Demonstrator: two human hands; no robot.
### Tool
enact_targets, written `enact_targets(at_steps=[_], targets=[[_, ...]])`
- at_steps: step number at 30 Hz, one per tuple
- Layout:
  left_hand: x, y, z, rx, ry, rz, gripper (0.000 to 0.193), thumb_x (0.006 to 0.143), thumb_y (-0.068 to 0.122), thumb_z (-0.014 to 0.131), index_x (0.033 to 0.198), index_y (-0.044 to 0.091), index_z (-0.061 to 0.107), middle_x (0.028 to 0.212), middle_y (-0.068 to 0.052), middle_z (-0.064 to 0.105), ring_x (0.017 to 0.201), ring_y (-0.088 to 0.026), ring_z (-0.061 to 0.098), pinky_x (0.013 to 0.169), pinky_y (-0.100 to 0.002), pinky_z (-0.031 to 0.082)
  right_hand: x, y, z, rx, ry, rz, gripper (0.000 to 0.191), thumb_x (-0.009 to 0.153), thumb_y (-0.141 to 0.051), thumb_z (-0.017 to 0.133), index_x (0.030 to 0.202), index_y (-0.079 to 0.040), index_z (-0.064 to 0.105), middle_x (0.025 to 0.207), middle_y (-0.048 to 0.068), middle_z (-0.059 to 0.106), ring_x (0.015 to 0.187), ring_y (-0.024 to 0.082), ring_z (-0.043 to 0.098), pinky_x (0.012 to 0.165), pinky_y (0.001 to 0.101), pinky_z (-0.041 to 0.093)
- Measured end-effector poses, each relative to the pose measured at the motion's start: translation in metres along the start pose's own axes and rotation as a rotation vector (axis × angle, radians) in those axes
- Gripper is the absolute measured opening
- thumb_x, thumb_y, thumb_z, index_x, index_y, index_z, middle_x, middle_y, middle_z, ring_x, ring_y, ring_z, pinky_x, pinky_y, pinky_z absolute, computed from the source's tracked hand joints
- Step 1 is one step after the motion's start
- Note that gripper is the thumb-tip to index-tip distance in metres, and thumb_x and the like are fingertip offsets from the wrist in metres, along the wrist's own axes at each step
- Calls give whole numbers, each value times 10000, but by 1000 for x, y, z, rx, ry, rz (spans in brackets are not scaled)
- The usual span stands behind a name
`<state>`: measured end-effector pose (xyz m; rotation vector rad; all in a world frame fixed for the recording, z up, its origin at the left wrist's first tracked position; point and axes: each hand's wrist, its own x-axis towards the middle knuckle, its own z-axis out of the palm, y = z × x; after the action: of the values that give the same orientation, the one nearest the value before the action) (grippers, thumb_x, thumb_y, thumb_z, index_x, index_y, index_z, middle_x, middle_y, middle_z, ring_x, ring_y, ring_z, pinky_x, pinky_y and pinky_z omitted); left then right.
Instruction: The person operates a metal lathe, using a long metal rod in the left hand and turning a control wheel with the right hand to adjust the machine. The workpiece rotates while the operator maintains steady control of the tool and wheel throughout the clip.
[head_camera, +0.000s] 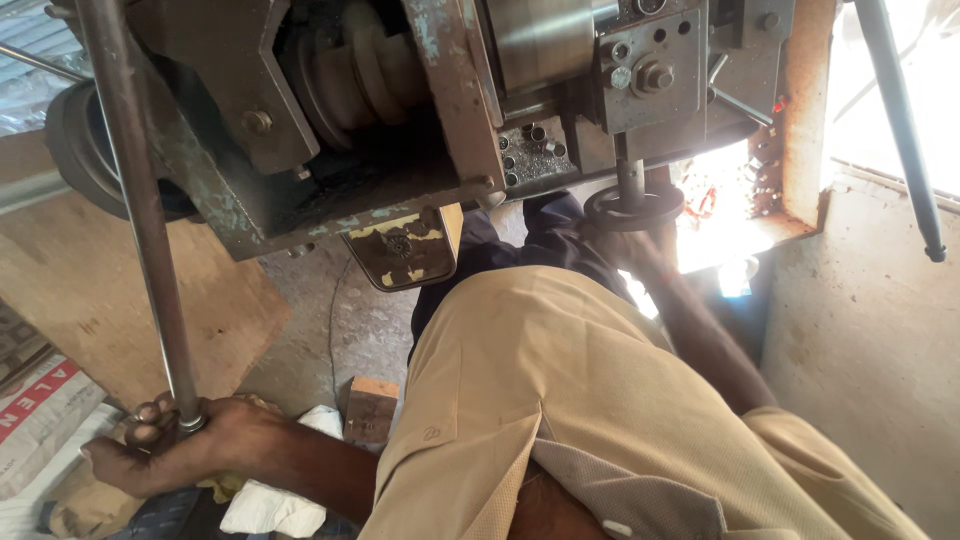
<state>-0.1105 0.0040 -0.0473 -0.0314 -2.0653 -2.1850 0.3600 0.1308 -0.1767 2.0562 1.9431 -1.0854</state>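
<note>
Left hand (165, 450) grips the low end of a long steel rod (135, 215) leaning by the lathe (400, 110). Right hand (640, 250) holds the small black handwheel (633, 208). Both are held ready; no cutting shows yet

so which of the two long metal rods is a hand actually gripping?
The grey rod on the left: the left hand grips its lower end. The dark rod at right hangs free.

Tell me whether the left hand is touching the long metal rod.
Touching. The head view shows the left hand with its fingers wrapped around the lower end of the long metal rod.
</note>
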Motion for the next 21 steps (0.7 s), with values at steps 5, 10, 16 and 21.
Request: enact_targets(at_steps=[5, 10, 16, 21], targets=[[6, -2, -2, -22, 2, -26, 282, 950, 350, 666, 898, 87, 582, 708, 26, 490, 636, -113, 565, 599, -253, 463, -16, 21, -19, 833, -144, 210, 427, 922, -258, 681, 1263, -11, 611, 985, 148, 731, 854, 230, 716, 742, 373, 581], [6, -1, -3, 73, 21, -36, 311, 940, 351, 677, 792, 123, 526, 692, 17, 526, 603, -114, 577, 567, -248, 446, -12, 16, -17, 584, -35, 428, 286, 930, -184, 673, 1107, 39, 702, 957, 139, 740, 825, 207, 718, 737, 366, 581], [1, 3, 1, 56, 12, -31, 305, 948, 332, 663, 767, 144, 506, 673, 34, 480, 592, -100, 541, 586, -236, 439, -14, 5, 2, 417, -228, 463, 426, 967, -237, 629, 1282, 33, 532, 886, 112, 751, 690, 182, 732, 651, 350, 605], [6, -1, -5, 38, -19, -12, 338, 967, 338, 665, 760, 152, 472, 668, 37, 458, 592, -96, 529, 591, -234, 404, -25, 27, -9, 1146, 329, 345, 699, 1066, -585, 415, 1267, 23, 694, 844, 99, 738, 648, 117, 631, 605, 266, 530]])
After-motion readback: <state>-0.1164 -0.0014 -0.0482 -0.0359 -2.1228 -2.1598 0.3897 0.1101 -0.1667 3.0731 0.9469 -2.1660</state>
